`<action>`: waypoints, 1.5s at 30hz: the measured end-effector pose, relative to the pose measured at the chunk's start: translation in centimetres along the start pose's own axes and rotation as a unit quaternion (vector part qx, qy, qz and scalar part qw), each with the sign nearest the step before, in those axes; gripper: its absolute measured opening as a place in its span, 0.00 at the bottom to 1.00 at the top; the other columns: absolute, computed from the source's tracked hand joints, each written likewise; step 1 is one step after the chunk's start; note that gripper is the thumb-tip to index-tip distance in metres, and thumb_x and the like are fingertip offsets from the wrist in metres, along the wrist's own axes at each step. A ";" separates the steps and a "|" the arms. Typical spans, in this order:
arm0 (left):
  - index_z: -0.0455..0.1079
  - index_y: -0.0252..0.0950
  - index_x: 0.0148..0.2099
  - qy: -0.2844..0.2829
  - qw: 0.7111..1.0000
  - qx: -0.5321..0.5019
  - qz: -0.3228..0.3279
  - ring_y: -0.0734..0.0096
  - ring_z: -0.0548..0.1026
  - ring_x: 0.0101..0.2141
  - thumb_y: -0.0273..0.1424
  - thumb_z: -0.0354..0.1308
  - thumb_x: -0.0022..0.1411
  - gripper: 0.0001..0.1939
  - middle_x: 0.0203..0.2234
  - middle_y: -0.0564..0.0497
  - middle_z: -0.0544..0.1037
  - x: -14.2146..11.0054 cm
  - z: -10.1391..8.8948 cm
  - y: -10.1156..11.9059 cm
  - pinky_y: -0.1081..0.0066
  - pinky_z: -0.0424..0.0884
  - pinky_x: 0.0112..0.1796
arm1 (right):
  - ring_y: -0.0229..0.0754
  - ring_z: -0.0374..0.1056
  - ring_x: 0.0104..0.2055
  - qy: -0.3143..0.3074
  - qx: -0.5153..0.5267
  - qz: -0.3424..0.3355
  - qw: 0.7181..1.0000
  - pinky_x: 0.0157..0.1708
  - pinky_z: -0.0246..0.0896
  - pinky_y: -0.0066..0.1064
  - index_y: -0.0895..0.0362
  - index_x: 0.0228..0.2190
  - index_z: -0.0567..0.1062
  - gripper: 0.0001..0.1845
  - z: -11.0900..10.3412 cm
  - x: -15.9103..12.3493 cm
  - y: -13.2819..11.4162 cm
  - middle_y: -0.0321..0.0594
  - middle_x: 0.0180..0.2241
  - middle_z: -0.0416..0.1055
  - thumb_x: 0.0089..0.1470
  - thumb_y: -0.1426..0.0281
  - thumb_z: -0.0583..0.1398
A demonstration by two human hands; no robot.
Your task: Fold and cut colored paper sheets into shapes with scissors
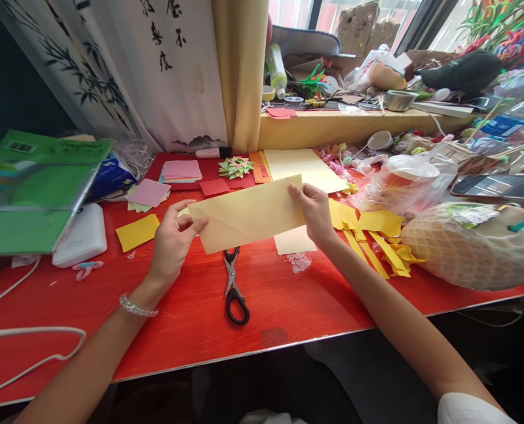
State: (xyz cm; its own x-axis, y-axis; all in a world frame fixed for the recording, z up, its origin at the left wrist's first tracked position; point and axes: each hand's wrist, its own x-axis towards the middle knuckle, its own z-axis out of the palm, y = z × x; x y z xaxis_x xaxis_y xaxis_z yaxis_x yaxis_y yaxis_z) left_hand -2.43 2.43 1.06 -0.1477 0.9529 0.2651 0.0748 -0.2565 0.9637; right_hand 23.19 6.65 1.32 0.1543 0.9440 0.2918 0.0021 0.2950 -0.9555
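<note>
Between my two hands a pale yellow paper strip (248,215) is held up above the red table, tilted higher on the right. My left hand (175,238) pinches its left end between thumb and fingers. At the other end, my right hand (312,212) grips the upper right corner the same way. A faint diagonal crease runs across the paper. Below it lie scissors (234,288) with black handles, one handle partly hidden by the strip. A smaller pale paper piece (295,240) rests on the table near my right hand.
Yellow paper scraps (376,235) lie right of my right hand, near a net-wrapped fruit (474,247). Yellow squares (137,233), pink squares (182,170) and a folded paper flower (236,166) sit left and behind. A white power bank (80,235) and cable (36,333) lie left.
</note>
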 end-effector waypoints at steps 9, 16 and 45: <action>0.64 0.39 0.47 0.009 1.000 -0.016 -0.003 0.67 0.75 0.38 0.31 0.64 0.48 0.22 0.34 0.51 0.78 0.1 0.0 -0.2 0.70 0.70 0.37 | 0.32 0.54 0.22 -0.004 0.014 -0.012 1.000 0.21 0.52 0.26 0.57 0.18 0.62 0.21 0.0 0.0 0.2 0.33 0.20 0.57 0.47 0.55 0.61; 0.62 0.39 0.48 -0.002 1.000 -0.015 0.002 0.68 0.75 0.37 0.31 0.63 0.48 0.23 0.32 0.52 0.77 -0.1 0.0 -0.1 0.70 0.70 0.36 | 0.33 0.55 0.23 0.000 -0.010 -0.013 1.000 0.22 0.54 0.26 0.57 0.19 0.63 0.22 0.0 0.0 0.3 0.33 0.20 0.58 0.47 0.53 0.60; 0.65 0.43 0.51 -0.044 0.997 0.039 0.043 0.71 0.72 0.34 0.31 0.61 0.52 0.23 0.28 0.54 0.73 -0.7 0.3 0.4 0.72 0.69 0.36 | 0.32 0.54 0.22 0.011 -0.020 -0.018 1.000 0.21 0.51 0.26 0.57 0.18 0.63 0.21 -0.4 0.3 -0.1 0.33 0.21 0.58 0.46 0.54 0.61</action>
State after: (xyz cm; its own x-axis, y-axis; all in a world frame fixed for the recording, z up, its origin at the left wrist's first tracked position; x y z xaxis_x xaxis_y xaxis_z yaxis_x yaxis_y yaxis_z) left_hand -1.96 1.68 1.24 -0.0502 0.9395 0.3388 0.1610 -0.3271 0.9312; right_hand 23.62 6.89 1.48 0.1744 0.9296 0.3246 0.0481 0.3212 -0.9458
